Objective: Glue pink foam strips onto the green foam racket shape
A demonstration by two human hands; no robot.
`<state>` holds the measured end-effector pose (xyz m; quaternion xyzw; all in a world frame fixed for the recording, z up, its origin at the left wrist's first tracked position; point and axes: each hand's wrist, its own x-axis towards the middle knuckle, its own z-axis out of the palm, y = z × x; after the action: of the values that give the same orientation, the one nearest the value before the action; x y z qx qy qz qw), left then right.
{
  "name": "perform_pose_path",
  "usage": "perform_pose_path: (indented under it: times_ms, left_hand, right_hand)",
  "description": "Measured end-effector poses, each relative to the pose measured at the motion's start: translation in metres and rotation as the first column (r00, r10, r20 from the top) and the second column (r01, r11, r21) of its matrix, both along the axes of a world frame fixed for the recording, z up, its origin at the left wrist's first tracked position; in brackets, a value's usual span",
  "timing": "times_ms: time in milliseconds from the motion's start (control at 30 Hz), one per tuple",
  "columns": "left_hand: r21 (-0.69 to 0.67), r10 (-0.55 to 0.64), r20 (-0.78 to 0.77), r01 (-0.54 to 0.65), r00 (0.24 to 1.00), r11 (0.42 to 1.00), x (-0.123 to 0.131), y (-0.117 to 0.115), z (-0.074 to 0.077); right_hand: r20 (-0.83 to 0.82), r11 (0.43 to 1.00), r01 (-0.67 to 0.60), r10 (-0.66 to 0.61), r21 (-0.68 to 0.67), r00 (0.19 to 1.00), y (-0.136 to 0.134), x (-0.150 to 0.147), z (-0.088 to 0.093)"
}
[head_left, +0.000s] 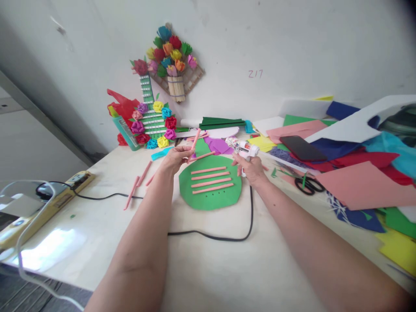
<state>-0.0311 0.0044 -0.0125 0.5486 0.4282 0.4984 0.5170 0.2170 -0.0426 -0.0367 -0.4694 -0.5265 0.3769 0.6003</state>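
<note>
A round green paper piece lies on the pale table with several pink paper sticks laid across it in rows. My left hand is just behind its left edge, fingers pinched on a pink paper stick that points up and away. My right hand is at the disc's right edge, wrapped round a white glue gun whose black cord loops across the table.
Loose pink sticks lie left of the disc. Paper flower crafts stand at the back and hang on the wall. Coloured paper sheets, a phone and scissors crowd the right. A power strip sits at left.
</note>
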Motion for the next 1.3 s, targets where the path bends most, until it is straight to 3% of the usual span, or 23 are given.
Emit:
perform_pose_path:
  times_ms: [267, 633, 1300]
  left_hand:
    - [-0.028, 0.004, 0.018, -0.003, 1.0, 1.0, -0.002, 0.0, 0.0]
    - [-0.076, -0.207, -0.042, 0.204, 0.977, 0.976, 0.011, -0.007, 0.007]
    - [-0.163, -0.219, 0.104, 0.234, 0.97, 0.959, 0.017, -0.005, 0.003]
  right_hand:
    - [0.051, 0.998, -0.048, 0.049, -0.03, 0.997, -0.002, 0.0, 0.0]
    - [0.155, 0.991, -0.134, 0.132, 0.001, 0.979, -0.006, -0.001, 0.004]
    - [0.217, 0.981, -0.195, 0.186, 0.022, 0.958, -0.006, -0.001, 0.002]
